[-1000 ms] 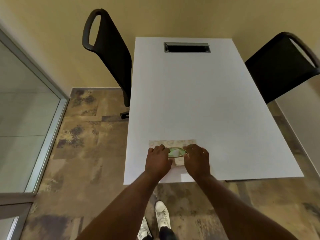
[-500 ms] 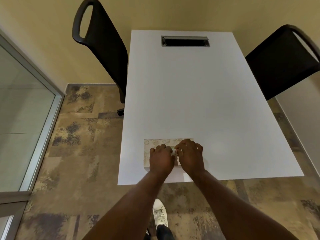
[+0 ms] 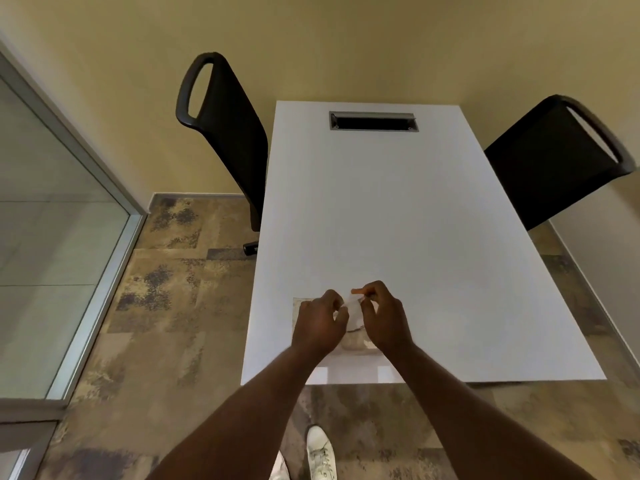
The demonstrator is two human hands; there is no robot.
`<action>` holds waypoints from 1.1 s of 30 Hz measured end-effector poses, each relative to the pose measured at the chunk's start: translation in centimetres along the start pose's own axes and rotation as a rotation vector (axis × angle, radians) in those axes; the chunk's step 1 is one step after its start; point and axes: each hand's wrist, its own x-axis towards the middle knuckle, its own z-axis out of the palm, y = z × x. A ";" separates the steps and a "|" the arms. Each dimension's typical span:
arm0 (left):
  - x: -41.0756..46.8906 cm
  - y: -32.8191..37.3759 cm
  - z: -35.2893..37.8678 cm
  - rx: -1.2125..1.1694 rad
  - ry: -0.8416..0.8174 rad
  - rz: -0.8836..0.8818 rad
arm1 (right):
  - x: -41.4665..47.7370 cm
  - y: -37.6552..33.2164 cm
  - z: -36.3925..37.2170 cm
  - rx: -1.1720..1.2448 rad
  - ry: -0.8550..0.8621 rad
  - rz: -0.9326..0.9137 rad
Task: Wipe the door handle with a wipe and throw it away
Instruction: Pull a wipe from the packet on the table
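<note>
White desk (image 3: 398, 209), 2 black chairs, glass door off to our left. Wipe pack (image 3: 353, 341) lies flat at near edge, right under both hands. Left hand (image 3: 320, 323) & right hand (image 3: 384, 318) each pinch the wipe (image 3: 353, 304), which comes up out of the pack between them.

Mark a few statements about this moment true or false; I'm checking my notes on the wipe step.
1. Both hands are over the wipe pack at the near end of the white table. True.
2. The right hand pinches a white wipe that the left hand also touches. True.
3. The wipe pack lies on the floor. False: it lies on the table.
4. Three chairs stand at the table. False: two black chairs show, the left chair and the right chair.
5. A cable slot sits at the table's far end. True.
</note>
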 end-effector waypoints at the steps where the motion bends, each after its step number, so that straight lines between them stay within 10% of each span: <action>1: 0.1 0.5 -0.8 -0.055 0.008 -0.023 | 0.3 -0.8 -0.3 0.030 0.020 0.009; 13: 1.7 3.9 -8.6 -0.444 0.202 -0.130 | 3.0 -9.8 -0.5 0.541 -0.141 0.141; 33: -5.3 -2.5 -24.8 -0.352 0.747 -0.301 | 2.7 -21.1 11.2 0.476 -0.807 -0.017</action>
